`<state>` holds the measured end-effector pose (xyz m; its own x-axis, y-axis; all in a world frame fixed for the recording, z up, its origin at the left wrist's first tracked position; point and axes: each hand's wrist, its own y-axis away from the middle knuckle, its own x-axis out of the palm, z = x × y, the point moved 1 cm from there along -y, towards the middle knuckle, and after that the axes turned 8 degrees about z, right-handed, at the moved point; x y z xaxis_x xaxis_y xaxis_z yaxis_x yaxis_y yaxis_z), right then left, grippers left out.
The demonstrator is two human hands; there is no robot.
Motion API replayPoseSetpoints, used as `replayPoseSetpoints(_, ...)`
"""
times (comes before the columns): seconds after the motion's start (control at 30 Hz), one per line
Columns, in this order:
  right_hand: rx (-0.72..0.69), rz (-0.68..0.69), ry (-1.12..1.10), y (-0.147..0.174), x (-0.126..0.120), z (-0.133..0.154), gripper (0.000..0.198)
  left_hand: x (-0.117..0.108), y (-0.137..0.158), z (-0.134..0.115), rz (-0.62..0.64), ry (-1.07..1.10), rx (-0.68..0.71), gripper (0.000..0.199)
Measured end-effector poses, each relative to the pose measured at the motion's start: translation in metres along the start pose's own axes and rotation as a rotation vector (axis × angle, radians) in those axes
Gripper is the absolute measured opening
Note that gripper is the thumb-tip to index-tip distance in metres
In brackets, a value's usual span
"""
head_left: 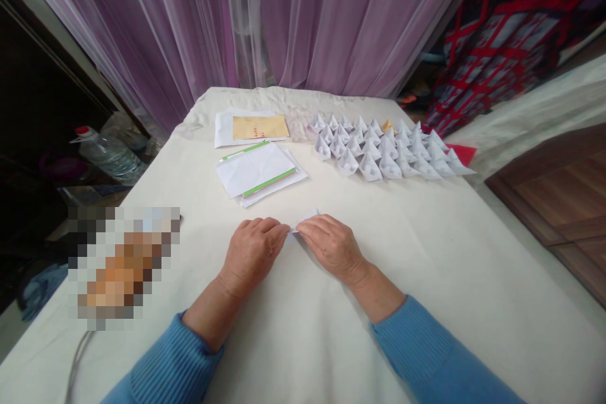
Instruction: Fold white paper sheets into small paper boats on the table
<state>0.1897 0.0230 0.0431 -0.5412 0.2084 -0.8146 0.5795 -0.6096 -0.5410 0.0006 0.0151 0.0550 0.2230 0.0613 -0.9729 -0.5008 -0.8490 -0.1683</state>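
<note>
Between my two hands, near the middle of the table, is a small piece of white paper (308, 217), mostly covered by the fingers. My left hand (257, 246) pinches its left end, fingers pressed together. From the other side my right hand (334, 243) grips it too, with one pale corner showing above the knuckles. Just beyond, a stack of white paper sheets (255, 170) lies with green-edged strips among them. To the right of that stack stand several rows of folded paper boats (391, 165), nearly all white and one yellowish.
A tan envelope (259, 127) rests on white paper at the back. Red paper (463, 155) sticks out beside the boats. At left lies a blurred-out object (125, 265) with a cable (76, 360). A water bottle (110, 154) stands off the table's left edge; purple curtains (326, 19) hang behind.
</note>
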Motion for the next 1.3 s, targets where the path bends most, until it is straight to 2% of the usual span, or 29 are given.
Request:
replayPoseSetpoints(0.13, 0.020, 0.029, -0.013, 0.001, 0.000, 0.000, 0.018, -0.002, -0.001, -0.004, 0.087, 0.003, -0.120, 0.015)
replayPoseSetpoints(0.3, 0.015, 0.003, -0.020, 0.000, -0.002, 0.000, 0.022, -0.004, -0.002, -0.008, 0.153, 0.040, -0.283, 0.016)
replayPoseSetpoints(0.43, -0.003, -0.005, -0.011, -0.002, -0.005, 0.001, 0.022, -0.003, 0.000, -0.006, 0.118, 0.230, -0.373, 0.024)
replayPoseSetpoints(0.57, -0.011, -0.017, -0.015, -0.003, -0.005, 0.002, 0.021, 0.002, 0.001, -0.001, 0.073, 0.485, -0.403, 0.027)
replayPoseSetpoints(0.7, -0.008, -0.018, -0.021, -0.002, -0.004, 0.000, 0.021, 0.007, 0.001, 0.007, 0.080, 0.728, -0.379, 0.031)
replayPoseSetpoints(0.8, 0.006, 0.003, -0.014, -0.001, -0.004, -0.001, 0.024, 0.007, 0.001, 0.011, 0.147, 0.771, -0.324, 0.038)
replayPoseSetpoints(0.93, 0.012, 0.025, -0.006, -0.001, -0.005, -0.002, 0.023, 0.004, 0.001, 0.014, 0.132, 0.560, -0.196, 0.050)
replayPoseSetpoints(1.0, 0.020, 0.044, -0.010, 0.000, -0.004, -0.002, 0.023, 0.005, 0.001, 0.013, 0.098, 0.435, -0.103, 0.043)
replayPoseSetpoints(1.1, 0.040, 0.078, -0.008, 0.002, -0.003, -0.002, 0.021, 0.007, 0.000, 0.010, 0.058, 0.338, -0.010, 0.022)
replayPoseSetpoints(1.3, 0.136, 0.191, 0.019, 0.003, 0.000, 0.003, 0.012, 0.009, 0.000, 0.005, -0.001, 0.287, -0.017, 0.019)
